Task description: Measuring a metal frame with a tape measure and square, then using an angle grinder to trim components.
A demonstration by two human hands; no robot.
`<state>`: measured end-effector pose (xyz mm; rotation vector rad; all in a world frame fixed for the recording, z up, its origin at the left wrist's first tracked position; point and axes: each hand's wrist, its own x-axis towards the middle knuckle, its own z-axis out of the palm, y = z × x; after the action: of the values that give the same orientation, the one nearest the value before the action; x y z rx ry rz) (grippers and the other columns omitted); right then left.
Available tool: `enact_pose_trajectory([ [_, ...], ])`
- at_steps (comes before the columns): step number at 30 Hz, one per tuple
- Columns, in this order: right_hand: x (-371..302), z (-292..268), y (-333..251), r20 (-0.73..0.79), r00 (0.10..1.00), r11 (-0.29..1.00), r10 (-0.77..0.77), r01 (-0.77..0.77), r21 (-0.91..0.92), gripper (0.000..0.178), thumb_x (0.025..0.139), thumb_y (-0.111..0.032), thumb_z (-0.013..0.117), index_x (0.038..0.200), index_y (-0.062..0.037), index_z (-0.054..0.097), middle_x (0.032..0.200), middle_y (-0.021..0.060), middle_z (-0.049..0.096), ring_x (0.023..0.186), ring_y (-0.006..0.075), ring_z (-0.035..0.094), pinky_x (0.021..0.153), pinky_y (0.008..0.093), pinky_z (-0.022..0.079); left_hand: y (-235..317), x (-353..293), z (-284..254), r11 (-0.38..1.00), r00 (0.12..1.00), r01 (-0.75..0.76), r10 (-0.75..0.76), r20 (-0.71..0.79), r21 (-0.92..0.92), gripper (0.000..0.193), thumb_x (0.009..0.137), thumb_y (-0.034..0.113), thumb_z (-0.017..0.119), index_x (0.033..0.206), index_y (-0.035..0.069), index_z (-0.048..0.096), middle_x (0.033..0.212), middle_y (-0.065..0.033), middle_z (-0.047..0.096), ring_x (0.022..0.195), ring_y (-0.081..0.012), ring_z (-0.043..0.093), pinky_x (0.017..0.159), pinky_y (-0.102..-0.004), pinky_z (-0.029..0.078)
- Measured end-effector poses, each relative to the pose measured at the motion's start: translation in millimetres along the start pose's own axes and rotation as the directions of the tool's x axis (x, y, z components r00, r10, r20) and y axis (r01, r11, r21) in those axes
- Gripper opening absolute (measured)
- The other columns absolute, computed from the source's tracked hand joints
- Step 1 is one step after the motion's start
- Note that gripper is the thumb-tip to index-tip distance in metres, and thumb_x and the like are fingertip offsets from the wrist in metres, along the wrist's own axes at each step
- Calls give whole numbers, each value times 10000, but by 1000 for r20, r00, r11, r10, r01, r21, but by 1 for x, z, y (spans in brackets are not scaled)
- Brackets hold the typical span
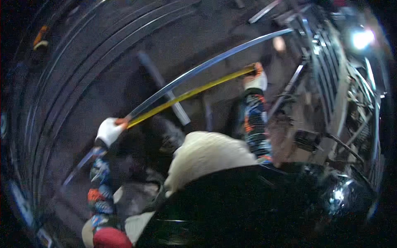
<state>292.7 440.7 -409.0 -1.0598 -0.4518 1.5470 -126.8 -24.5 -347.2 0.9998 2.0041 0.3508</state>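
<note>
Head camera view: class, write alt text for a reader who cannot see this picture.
Two gloved hands stretch a yellow tape measure along a long metal bar: the left hand holds one end, the right hand the other. Both forearms wear patterned sleeves, above a dark floor, with a metal frame at the right.

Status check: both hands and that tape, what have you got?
Left hand gloved, shut on yellow tape measure. Right hand gloved, pinning its far end. Tape stretched along long metal bar. Nothing across the tape; metal frames stacked to the right.
</note>
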Motion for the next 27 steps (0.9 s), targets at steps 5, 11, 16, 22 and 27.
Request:
enact_pose_trajectory([
  [5, -112, 40, 60, 263, 946, 582, -189, 324, -746, 93, 1012, -143, 653, 1009, -81, 723, 936, 79, 723, 846, 203, 677, 825, 373, 553, 52, 7, 45, 995, 960, 88, -96, -264, -43, 237, 891, 237, 751, 1036, 71, 839, 830, -144, 791, 715, -211, 758, 677, -340, 554],
  [11, -221, 49, 145, 431, 835, 670, 343, 105, -735, 273, 1069, -227, 549, 1102, -110, 793, 1062, 161, 786, 957, 329, 753, 844, 419, 608, 125, 2, 55, 996, 924, 86, -69, -376, 28, 263, 895, 320, 745, 1001, 94, 827, 941, -199, 769, 897, -381, 753, 818, -447, 591],
  [16, -70, 26, 92, 531, 828, 642, 179, 311, -701, 348, 1074, -301, 598, 1182, -10, 755, 1045, 138, 768, 876, 262, 749, 773, 431, 627, 78, -3, 28, 993, 955, 30, 4, -298, 111, 291, 912, 329, 711, 1009, 80, 826, 907, -214, 761, 886, -394, 755, 800, -452, 593],
  [22, 64, 44, -41, 19, 1000, 889, -22, 28, -458, 243, 1012, -257, 676, 979, -23, 733, 790, 113, 706, 726, 262, 722, 664, 391, 592, -61, 22, 22, 972, 966, 233, -227, -123, 41, 281, 887, 300, 704, 995, 77, 836, 860, -208, 767, 840, -329, 783, 761, -391, 582],
  [27, 44, 45, 58, 694, 707, -625, 138, 606, -493, 291, 1007, -325, 589, 1041, -139, 810, 1005, 124, 796, 957, 318, 768, 842, 420, 602, 42, -37, -2, 948, 910, 303, -258, -324, 98, 263, 870, 288, 756, 994, 69, 835, 898, -203, 772, 869, -350, 773, 794, -403, 593],
])
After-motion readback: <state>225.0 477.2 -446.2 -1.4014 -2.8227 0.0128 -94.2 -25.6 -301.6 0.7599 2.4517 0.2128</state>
